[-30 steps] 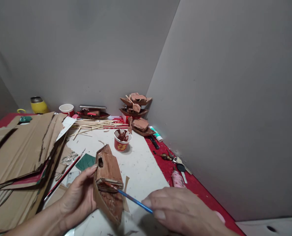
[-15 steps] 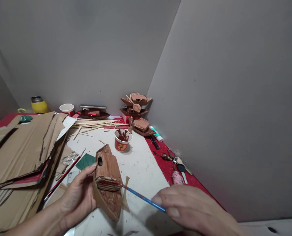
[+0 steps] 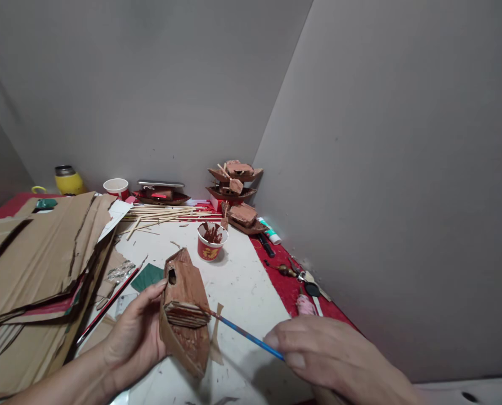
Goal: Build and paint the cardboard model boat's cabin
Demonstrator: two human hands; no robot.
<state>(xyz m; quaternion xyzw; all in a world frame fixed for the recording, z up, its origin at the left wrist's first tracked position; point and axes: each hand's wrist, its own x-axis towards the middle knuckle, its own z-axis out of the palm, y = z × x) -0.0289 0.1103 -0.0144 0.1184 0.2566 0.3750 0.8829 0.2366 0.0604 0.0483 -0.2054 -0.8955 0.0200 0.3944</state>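
A brown cardboard model boat [image 3: 187, 292] with a boxy cabin is gripped by my left hand [image 3: 143, 323], thumb near the dark hole in the cabin. Its lower end points toward me, and layered cardboard edges show on the cabin's near side. My right hand [image 3: 318, 351] pinches a blue paintbrush [image 3: 249, 336], whose tip touches the cabin's right lower edge. Beyond the boat stands a red paper cup [image 3: 211, 243] smeared inside with brown paint.
Cardboard sheets [image 3: 35, 259] are piled at the left. Wooden sticks [image 3: 166, 215], more brown boats [image 3: 245, 216], a white cup [image 3: 116, 187] and a yellow flask [image 3: 68, 180] sit at the back. Keys [image 3: 312, 287] lie on red cloth at right.
The brush tip has shifted slightly left and up along the cabin's edge, with my right hand moving a little. My left hand and the boat are nearly unchanged.
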